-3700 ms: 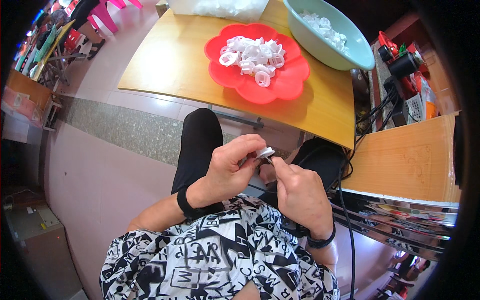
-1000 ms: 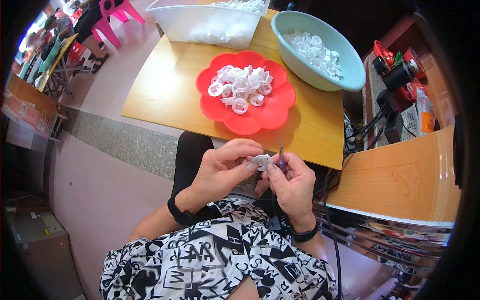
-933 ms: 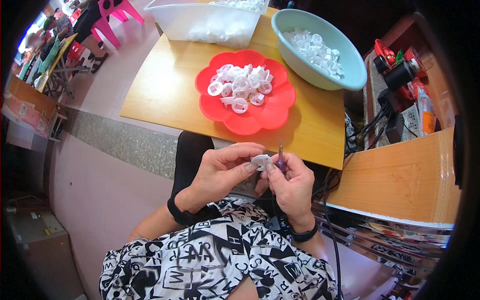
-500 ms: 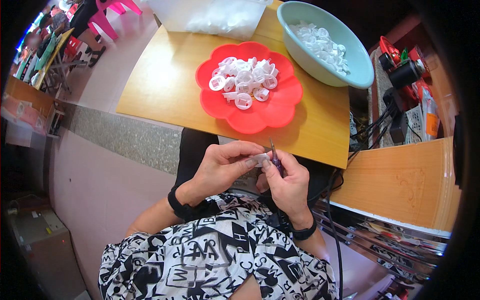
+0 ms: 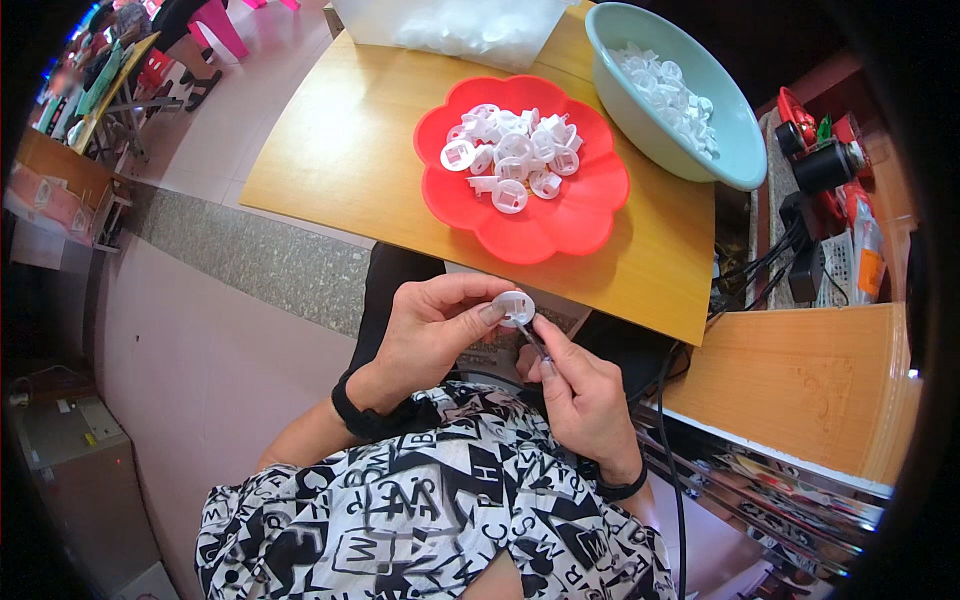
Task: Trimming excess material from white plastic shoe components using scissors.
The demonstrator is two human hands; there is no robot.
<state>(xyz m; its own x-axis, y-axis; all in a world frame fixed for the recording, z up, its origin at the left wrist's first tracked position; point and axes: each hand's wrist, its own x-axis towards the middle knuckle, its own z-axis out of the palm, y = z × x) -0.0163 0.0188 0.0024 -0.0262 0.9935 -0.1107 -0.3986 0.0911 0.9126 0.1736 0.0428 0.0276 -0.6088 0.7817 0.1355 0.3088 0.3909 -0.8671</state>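
My left hand (image 5: 420, 330) pinches a small round white plastic part (image 5: 515, 302) between thumb and fingers, its recessed face turned up. In my right hand (image 5: 588, 405) is a slim pointed hand tool (image 5: 533, 342) with a dark handle; its exact kind is unclear. The tool's tip meets the lower edge of the part, and my right fingertip is close beside that edge. Beyond my hands, a red flower-shaped dish (image 5: 545, 240) holds a heap of similar white parts (image 5: 513, 150).
The dish stands on a yellow wooden table (image 5: 340, 150). Behind it are a translucent tub (image 5: 450, 25) and a pale green basin (image 5: 735, 140), both with white pieces. Black cables (image 5: 785, 245) run along the right beside a wooden ledge (image 5: 790, 380). People sit at the far left.
The tool has swung from pointing up and away to lying against the white part. That part now shows its face, and my right hand has moved lower. The view has shifted slightly.
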